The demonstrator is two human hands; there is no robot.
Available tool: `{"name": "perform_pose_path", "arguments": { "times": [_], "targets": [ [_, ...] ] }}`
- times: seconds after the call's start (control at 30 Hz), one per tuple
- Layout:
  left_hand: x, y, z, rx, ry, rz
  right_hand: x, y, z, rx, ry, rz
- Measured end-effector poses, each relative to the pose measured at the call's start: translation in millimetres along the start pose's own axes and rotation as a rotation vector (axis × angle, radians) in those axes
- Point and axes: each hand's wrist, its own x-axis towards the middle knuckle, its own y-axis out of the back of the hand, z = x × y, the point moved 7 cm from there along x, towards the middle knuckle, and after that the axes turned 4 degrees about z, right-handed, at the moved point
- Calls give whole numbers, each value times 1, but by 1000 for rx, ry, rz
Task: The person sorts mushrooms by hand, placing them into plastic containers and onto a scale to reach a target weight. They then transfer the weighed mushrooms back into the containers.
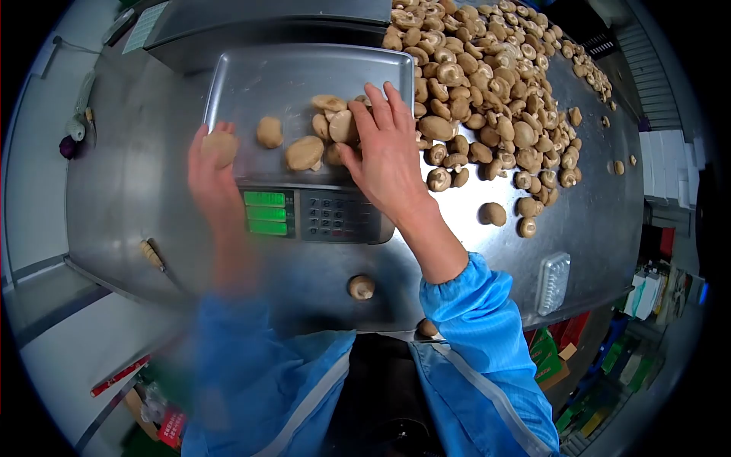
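My left hand [213,171], smeared by motion, is closed on a brown-capped mushroom [220,149] at the left rim of the weighing scale's metal tray [259,76]. On the tray lie several loose mushrooms [304,153], with a single one [269,132] apart toward the left. My right hand [387,156] rests palm down over the right part of this group. Its fingers are stretched out and the thumb is spread, touching mushrooms at the tray's right side; its palm hides some of them. Below the tray, the scale's panel shows green displays [266,213] and a keypad [329,213].
A large heap of mushrooms [487,84] covers the right back of the steel table [129,213]. One mushroom [362,287] lies in front of the scale. A clear plastic tray [553,283] stands at the right front, and a wooden-handled tool [152,254] lies left.
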Motion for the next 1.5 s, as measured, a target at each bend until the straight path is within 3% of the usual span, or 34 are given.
{"name": "perform_pose_path", "arguments": {
  "times": [0.23,0.33,0.6,0.73,0.77,0.83,0.87,0.97,1.03,1.17,1.2,1.3,1.4,1.5],
  "targets": [
    [3,18,11,-56,-4,-6,0,17,-11,151,67,135],
    [4,7,12,15,17,-32,-6,30,-9,306,6,192],
    [-2,-23,16,112,17,-201,-50,35,10,763,-338,109],
    [-4,-17,19,-74,155,-202,-102,18,24,1471,-655,22],
    [-1,-12,16,-93,212,-220,-119,11,25,1652,-819,32],
    [6,-1,11,-133,325,-258,-154,1,30,1799,-1034,-37],
    [10,-3,10,-150,293,-289,-170,-7,30,1779,-1092,-81],
    [12,-18,13,336,275,-167,-202,-11,19,1635,-1263,-159],
    [19,-38,10,661,128,-277,-213,-14,9,1641,-1284,-243],
    [24,-73,7,1162,-419,-438,-221,-20,-1,1560,-1256,-349],
    [21,-85,14,1383,-292,-440,-221,-20,-1,1546,-1248,-352],
    [29,-90,6,1580,-366,-421,-221,-18,3,1554,-1223,-316],
    [39,-88,-3,1652,-222,-384,-222,-13,13,1545,-1216,-251],
    [37,-86,-5,1478,-2,-399,-224,-7,22,1526,-1214,-209]
  ]
}}
